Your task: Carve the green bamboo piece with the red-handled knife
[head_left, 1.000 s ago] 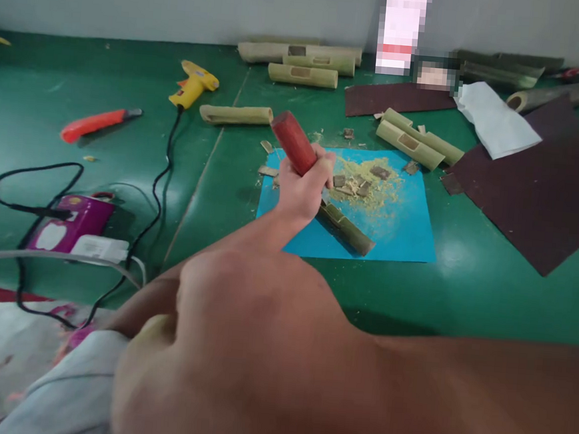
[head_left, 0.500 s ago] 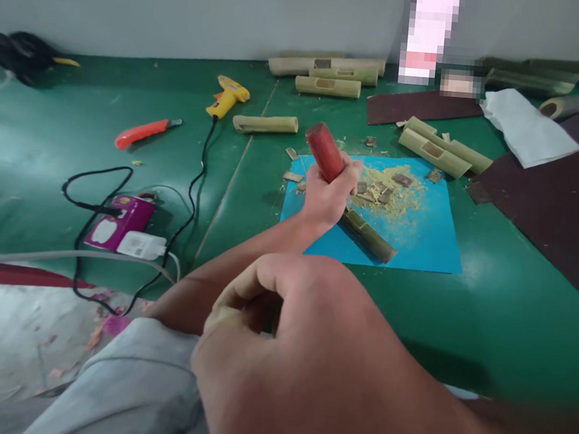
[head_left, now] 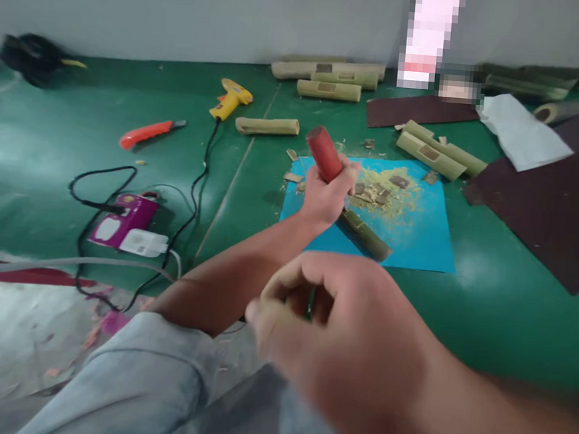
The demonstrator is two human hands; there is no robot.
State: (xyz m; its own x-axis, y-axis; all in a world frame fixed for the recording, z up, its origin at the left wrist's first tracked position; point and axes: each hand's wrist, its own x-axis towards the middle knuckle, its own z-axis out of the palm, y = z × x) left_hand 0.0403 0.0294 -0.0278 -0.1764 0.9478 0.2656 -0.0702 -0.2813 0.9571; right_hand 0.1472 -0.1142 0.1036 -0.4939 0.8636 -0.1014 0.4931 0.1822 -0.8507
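Observation:
My left hand (head_left: 327,192) is wrapped around the thick red handle (head_left: 324,154) of a tool, which tilts up toward the back left. The tool's working end is hidden by my fingers. Just below that hand lies a split green bamboo piece (head_left: 368,235) with a cut-out, on a blue sheet (head_left: 422,244). Wood shavings and small bamboo chips (head_left: 382,196) are scattered beside it. Close to the camera, above the table's front edge, my right hand (head_left: 355,329) is closed, thumb and fingertips pressed together; what it pinches, if anything, cannot be made out.
Cut bamboo tubes (head_left: 328,90) lie at the back, others (head_left: 431,154) at right. A yellow glue gun (head_left: 231,99), an orange utility knife (head_left: 148,134) and a purple box (head_left: 125,221) with cords occupy the left. Brown sheets (head_left: 551,204) and white paper (head_left: 524,132) lie at right.
My right hand has moved right, away from my left forearm. The left hand stays around the red handle in nearly the same place. The view has shifted slightly.

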